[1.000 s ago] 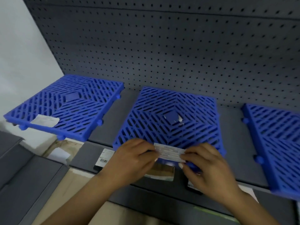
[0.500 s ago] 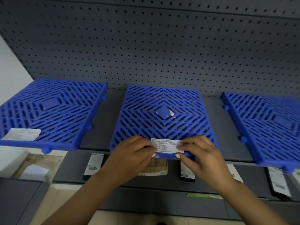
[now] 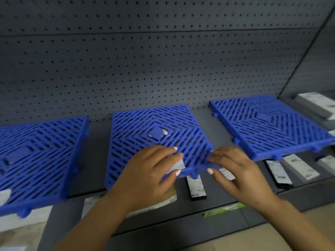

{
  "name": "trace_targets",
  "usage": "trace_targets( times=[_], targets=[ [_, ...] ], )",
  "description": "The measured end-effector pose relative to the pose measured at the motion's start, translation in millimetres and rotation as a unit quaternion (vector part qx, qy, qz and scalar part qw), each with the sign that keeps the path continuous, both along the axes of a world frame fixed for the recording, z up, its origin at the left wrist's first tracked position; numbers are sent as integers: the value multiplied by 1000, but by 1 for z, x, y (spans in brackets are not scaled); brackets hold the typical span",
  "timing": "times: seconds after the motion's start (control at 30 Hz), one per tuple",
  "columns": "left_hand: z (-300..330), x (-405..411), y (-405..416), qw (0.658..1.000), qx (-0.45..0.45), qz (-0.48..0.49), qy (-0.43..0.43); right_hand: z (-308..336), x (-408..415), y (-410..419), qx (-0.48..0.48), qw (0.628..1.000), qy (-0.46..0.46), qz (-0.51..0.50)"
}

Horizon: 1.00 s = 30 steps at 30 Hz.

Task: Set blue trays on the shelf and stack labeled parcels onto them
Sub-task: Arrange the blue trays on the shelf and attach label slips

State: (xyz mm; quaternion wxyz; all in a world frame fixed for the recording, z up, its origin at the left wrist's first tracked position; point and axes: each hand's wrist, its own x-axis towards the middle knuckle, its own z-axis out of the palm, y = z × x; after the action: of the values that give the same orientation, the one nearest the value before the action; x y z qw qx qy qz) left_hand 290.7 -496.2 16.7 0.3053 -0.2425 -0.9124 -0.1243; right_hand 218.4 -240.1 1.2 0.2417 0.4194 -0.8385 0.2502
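Trays sit in a row on the shelf [image 3: 223, 127]: left tray [image 3: 36, 156], middle tray [image 3: 155, 134], right tray [image 3: 268, 124]. Left hand [image 3: 145, 174] lies on the middle tray's front edge, straight fingers [image 3: 172, 156] and thumb pressing a white label [image 3: 178, 164] flat. Right hand [image 3: 241, 171], fingers extended and loose, touches the tray's front right corner, holding nothing.

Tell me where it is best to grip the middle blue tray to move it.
Probably the front corners of the middle blue tray, coming from the front, one hand on each. That edge overhangs the shelf, so fingers fit under it; the back edge sits near the pegboard.
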Motion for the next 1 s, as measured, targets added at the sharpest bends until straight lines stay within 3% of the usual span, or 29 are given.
trace_targets(
  times=[0.27,0.5,0.6,0.77,1.0],
  targets=[
    [23,-54,104,994,-25,-102,38,19,2,103,14,994,27,-102],
    [34,-97,223,991,-15,-125,39,24,-6,234,59,984,28,-165],
    [33,-111,282,991,11,-133,20,26,-10,296,78,979,24,-189],
    [27,-131,363,993,-31,-102,-56,34,-20,386,103,971,6,-214],
    [26,-157,440,987,-37,-120,-98,38,-48,457,107,970,-2,-217]
  ],
)
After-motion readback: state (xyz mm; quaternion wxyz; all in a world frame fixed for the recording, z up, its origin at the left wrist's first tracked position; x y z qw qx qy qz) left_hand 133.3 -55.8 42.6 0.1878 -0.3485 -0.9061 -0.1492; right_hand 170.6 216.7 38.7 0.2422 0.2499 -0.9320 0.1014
